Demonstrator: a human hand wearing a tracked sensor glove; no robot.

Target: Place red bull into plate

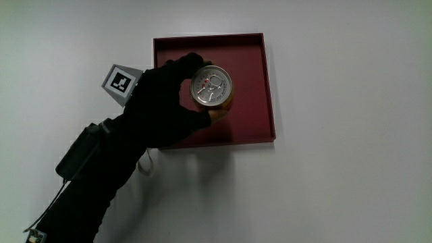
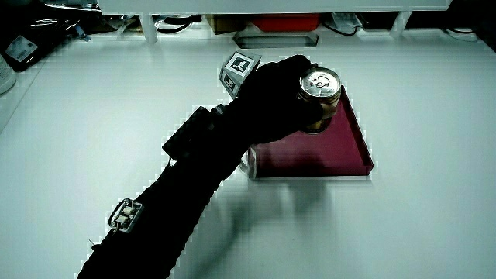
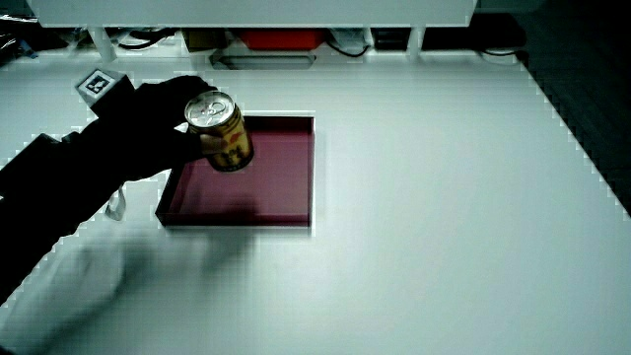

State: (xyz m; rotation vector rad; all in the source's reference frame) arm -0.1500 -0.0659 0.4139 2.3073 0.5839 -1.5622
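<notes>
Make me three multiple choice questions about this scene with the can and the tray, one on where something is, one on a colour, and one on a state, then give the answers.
1. Where is the can?
A. Over the tray
B. On the bare table beside the tray
C. At the table's edge

2. What colour is the tray?
A. Blue
B. Dark red
C. Green

3. What is the hand doing?
A. Lying flat and empty on the table
B. Gripping the can
C. Lifting the tray

Answers:
1 A, the main view shows the can's top inside the tray's outline.
2 B, its floor and walls are dark red in all views.
3 B, the fingers wrap the can's side in a side view.
</notes>
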